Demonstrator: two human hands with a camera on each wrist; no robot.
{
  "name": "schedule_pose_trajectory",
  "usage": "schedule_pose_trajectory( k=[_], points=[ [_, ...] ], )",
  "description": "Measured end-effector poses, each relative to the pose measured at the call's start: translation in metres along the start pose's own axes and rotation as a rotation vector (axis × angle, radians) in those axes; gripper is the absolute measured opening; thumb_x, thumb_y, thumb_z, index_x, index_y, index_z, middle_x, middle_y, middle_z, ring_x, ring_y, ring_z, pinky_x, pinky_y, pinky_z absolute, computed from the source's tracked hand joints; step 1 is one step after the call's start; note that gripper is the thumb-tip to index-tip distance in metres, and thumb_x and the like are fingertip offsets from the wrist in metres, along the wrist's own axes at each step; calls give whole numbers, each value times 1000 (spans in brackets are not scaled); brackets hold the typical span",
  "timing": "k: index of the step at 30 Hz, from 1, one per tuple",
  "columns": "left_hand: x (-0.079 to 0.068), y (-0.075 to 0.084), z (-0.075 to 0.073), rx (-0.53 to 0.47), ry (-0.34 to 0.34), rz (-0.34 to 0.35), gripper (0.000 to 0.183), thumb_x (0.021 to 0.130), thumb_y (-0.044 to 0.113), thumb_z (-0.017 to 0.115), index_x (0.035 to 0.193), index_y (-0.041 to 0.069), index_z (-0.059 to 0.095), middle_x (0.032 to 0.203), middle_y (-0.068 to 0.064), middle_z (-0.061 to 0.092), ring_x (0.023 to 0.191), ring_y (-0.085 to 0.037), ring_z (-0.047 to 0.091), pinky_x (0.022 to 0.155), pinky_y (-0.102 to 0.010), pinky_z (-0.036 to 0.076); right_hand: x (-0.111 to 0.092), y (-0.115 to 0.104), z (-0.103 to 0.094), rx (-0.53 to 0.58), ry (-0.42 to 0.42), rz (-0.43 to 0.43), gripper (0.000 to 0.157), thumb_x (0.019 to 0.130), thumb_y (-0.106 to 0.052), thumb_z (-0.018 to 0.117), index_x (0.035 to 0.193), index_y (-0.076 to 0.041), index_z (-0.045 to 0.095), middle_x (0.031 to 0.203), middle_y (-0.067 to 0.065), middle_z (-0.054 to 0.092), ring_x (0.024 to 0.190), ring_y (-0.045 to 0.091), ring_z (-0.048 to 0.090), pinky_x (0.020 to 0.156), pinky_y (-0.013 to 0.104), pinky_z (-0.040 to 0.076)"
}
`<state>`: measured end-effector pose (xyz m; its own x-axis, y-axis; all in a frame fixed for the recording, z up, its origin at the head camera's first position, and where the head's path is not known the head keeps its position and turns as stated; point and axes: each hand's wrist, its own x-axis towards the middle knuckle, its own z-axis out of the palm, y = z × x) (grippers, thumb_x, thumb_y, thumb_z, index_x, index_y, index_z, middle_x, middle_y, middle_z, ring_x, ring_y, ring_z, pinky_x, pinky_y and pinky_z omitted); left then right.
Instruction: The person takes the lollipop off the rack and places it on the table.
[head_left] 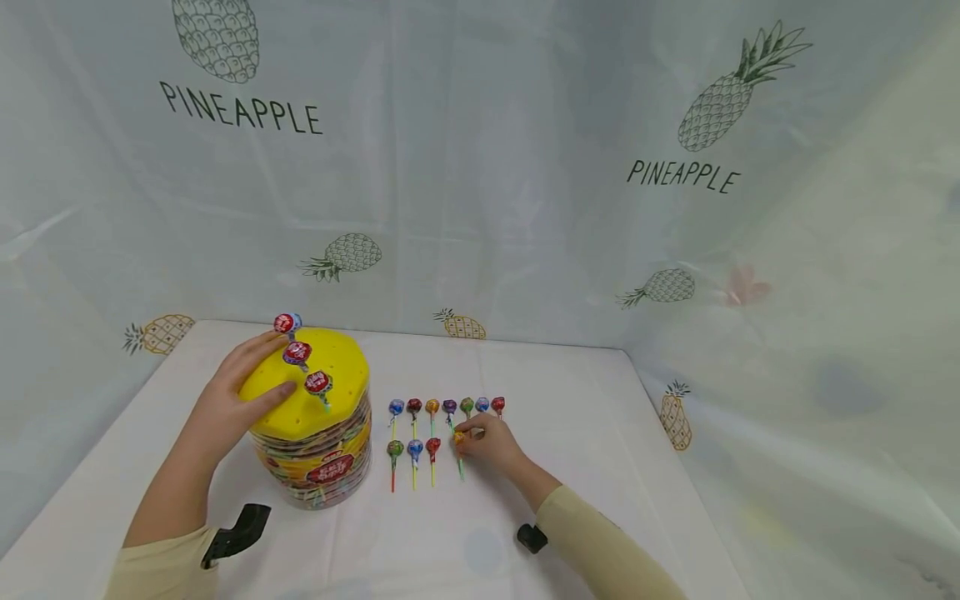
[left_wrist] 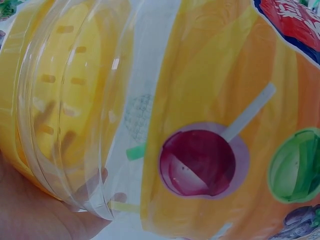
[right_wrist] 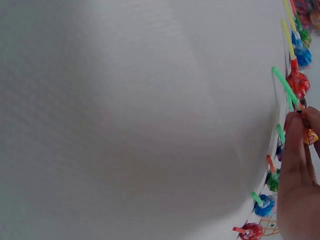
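A clear jar (head_left: pixel 330 471) full of wrapped lollipops, with a yellow and orange label, stands at the left of the table. My left hand (head_left: pixel 232 396) rests on its yellow lid (head_left: pixel 341 358), thumb and fingers spread over the near-left part. Three red-and-purple or red-and-blue lollipops (head_left: pixel 318 382) stick up from that lid in a line. My right hand (head_left: pixel 491 443) pinches an orange-wrapped lollipop (right_wrist: pixel 310 136) near its head, its green stick pointing toward me. This lollipop is at the right end of the front row, beside a red lollipop (head_left: pixel 433 446).
Behind the front row runs a back row of several lollipops in mixed colours, among them a dark red one (head_left: pixel 414 406). Green and blue lollipops (head_left: pixel 416 449) lie at the front row's left. A white cloth covers the table (head_left: pixel 420 550); a pineapple-print curtain (head_left: pixel 480 208) hangs behind.
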<state>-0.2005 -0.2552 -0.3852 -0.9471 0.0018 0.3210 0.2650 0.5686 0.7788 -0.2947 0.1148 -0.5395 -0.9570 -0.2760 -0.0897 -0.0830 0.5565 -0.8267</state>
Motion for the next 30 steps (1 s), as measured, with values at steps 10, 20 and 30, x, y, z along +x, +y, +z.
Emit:
schedule_pose_trajectory(
  k=[10, 20, 30],
  points=[
    [0, 1, 1, -4, 1, -13, 63, 93, 31, 64, 149, 13, 41, 157, -15, 24, 134, -51, 26, 93, -73, 36, 1, -3, 8, -177, 28, -40, 18, 79, -16, 82, 95, -14, 75, 83, -5, 58, 76, 16, 50, 59, 26, 45],
    [-1, 1, 0, -10, -1, -11, 63, 93, 31, 64, 148, 13, 41, 156, -15, 25, 134, -51, 27, 93, -73, 36, 3, 0, 13, -248, 36, -49, 15, 79, -20, 82, 93, -19, 77, 84, -9, 60, 79, 15, 50, 66, 29, 44],
    [-2, 2, 3, -6, 20, -8, 62, 93, 31, 64, 148, 12, 42, 156, -14, 25, 136, -49, 25, 95, -74, 34, 2, -3, 13, -258, 37, -55, 16, 78, -23, 83, 92, -20, 78, 80, -8, 57, 76, 15, 49, 63, 29, 41]
  ],
)
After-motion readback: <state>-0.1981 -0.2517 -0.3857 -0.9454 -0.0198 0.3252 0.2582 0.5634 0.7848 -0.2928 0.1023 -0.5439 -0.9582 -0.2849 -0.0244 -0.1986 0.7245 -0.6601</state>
